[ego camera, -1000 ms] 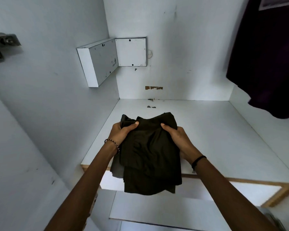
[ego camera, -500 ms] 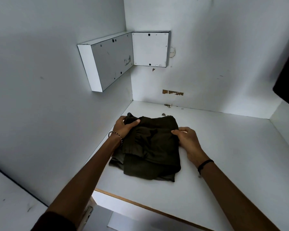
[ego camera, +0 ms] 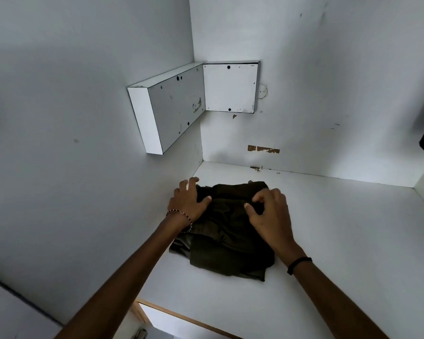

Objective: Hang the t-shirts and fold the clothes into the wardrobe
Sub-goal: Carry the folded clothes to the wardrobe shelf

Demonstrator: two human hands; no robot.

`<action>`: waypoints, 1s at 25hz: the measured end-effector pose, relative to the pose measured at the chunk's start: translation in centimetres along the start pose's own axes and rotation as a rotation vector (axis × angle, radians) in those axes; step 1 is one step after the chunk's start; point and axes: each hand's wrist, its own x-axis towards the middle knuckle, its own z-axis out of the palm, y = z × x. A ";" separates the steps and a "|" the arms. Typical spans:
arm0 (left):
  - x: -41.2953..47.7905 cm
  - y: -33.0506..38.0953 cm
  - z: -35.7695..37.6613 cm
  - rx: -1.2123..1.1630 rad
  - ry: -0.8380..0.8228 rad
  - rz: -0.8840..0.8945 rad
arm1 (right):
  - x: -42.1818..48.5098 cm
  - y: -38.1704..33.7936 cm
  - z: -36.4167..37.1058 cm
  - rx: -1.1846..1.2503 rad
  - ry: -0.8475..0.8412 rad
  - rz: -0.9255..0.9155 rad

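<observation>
Folded, rumpled olive garment [ego camera: 220,241] lies by the shelf's [ego camera: 340,241] back-left corner; left hand [ego camera: 187,204] presses flat, right hand's [ego camera: 271,216] curled grip unclear.

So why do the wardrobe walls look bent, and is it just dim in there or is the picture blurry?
Head view: the wide-angle lens bows the wardrobe walls; the light is soft and dim, so the folded dark garment shows little detail; the left hand and right hand look sharp, with no glare on the shelf.

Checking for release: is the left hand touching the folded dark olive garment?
Touching. The head view shows the left hand lying flat on the left edge of the folded dark olive garment, thumb on the cloth.
</observation>
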 end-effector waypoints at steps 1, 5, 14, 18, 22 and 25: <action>-0.7 0.1 0.0 0.022 -0.040 0.029 | -0.1 -0.5 0.4 -0.029 -0.067 -0.017; -2.9 -0.5 2.4 0.188 -0.220 0.084 | -1.2 -1.6 2.2 -0.251 -0.324 -0.052; -0.2 0.2 1.8 0.412 0.073 0.200 | 0.7 -1.8 1.5 -0.281 -0.495 -0.057; -1.6 1.6 1.1 0.494 0.067 0.283 | 0.1 -1.3 2.2 -0.351 -0.549 -0.009; -1.1 1.0 0.7 0.441 -0.412 0.233 | 0.7 -0.8 3.5 -0.338 -0.577 -0.008; 0.1 -0.5 2.1 0.404 -0.366 0.273 | 1.8 -0.5 4.2 -0.346 -0.561 0.000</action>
